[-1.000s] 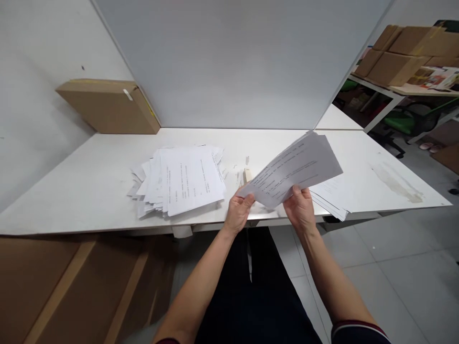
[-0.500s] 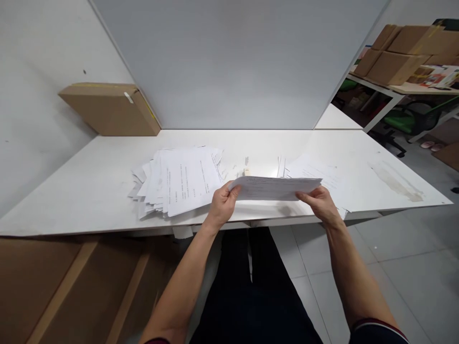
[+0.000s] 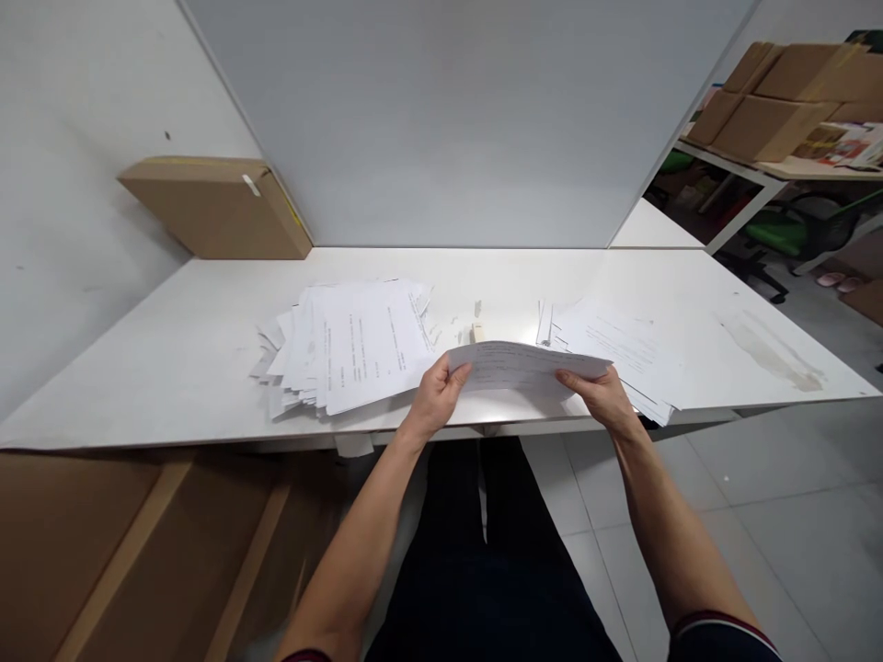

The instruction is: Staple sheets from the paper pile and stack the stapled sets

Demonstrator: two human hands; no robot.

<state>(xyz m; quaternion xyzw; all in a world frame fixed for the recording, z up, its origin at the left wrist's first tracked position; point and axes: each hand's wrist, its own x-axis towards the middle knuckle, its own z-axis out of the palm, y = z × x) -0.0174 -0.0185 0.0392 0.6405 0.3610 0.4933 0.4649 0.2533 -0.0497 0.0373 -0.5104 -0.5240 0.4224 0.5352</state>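
Observation:
Between my two hands, printed paper (image 3: 517,366) is held just above the front of the white table; whether it is one sheet or several I cannot tell. My left hand (image 3: 438,395) is closed on its left end, thumb on top. At the right end my right hand (image 3: 600,393) grips it the same way. Left of my left hand lies a large uneven stack of printed sheets (image 3: 365,345). A smaller loose pile of sheets (image 3: 613,345) lies beyond and beside my right hand. Behind the held paper is a small cream-coloured block (image 3: 477,333), partly hidden.
The white table (image 3: 152,368) runs against a grey panel (image 3: 469,129). A flat cardboard box (image 3: 213,207) leans at the back left. Brown cardboard (image 3: 193,552) stands below the front edge on the left. More boxes (image 3: 773,119) and a green chair (image 3: 779,234) are at the right.
My hands have come slightly closer together, and the held paper now bows and tilts more. My right hand has shifted left, baring more of the right pile. The view has moved slightly.

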